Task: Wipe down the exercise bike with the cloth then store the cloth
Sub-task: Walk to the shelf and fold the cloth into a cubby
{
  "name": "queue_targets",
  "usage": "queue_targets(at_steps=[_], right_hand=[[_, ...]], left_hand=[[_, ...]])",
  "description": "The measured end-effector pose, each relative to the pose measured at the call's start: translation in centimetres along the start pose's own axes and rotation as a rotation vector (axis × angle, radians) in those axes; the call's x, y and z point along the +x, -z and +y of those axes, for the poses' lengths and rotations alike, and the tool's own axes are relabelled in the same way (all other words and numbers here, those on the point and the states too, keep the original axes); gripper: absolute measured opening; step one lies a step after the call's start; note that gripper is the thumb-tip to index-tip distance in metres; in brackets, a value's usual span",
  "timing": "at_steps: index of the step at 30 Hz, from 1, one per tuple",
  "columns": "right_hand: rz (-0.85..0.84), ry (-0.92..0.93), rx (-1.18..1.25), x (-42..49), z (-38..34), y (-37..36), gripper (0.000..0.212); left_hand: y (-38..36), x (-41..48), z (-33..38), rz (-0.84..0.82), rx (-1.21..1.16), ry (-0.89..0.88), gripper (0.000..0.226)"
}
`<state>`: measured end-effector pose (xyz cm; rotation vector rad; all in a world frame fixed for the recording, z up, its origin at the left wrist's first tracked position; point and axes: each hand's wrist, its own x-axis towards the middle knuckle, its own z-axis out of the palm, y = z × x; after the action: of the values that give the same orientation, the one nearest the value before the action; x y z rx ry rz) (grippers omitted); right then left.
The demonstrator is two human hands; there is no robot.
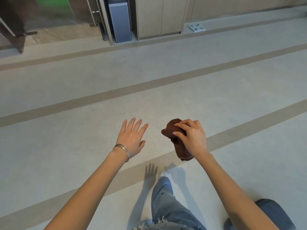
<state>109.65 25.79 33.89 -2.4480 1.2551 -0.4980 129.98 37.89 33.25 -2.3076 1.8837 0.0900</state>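
Observation:
A dark brown cloth (172, 131) is bunched up in my right hand (192, 136), which grips it from above at centre right; its lower end hangs below the wrist. My left hand (132, 136) is held out beside it, palm down, fingers spread, holding nothing, with silver bangles on the wrist. Both hands hover over the pale floor. No exercise bike is in view.
The grey floor (83, 130) has tan stripes running diagonally. At the back stand a grey-blue upright unit (120, 22), beige cabinet doors (159, 15), a glass door (54, 12) and a white scale (196, 27) on the floor. My jeans leg and shoe (164, 175) step forward below.

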Motion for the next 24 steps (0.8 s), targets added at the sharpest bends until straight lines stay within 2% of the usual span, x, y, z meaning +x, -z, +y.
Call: queue_targets(at_steps=[9, 12, 18, 24], right_hand=[[0.003, 0.049, -0.015, 14.2, 3.3, 1.0, 0.025], [-0.024, 0.042, -0.03, 17.0, 4.6, 0.4, 0.025], [-0.1, -0.015, -0.043, 21.1, 7.4, -1.7, 0.027], [-0.11, -0.052, -0.035, 28.3, 8.6, -3.6, 0.026]], left_hand=[[3.1, 13.9, -1.7, 0.008, -0.007, 0.121, 0.068], [2.4, 17.1, -1.1, -0.052, -0.032, 0.154, 0.07], [0.3, 21.9, -1.5, -0.188, -0.056, 0.154, 0.072], [0.9, 30.2, -4.8, -0.172, -0.07, 0.131, 0.072]])
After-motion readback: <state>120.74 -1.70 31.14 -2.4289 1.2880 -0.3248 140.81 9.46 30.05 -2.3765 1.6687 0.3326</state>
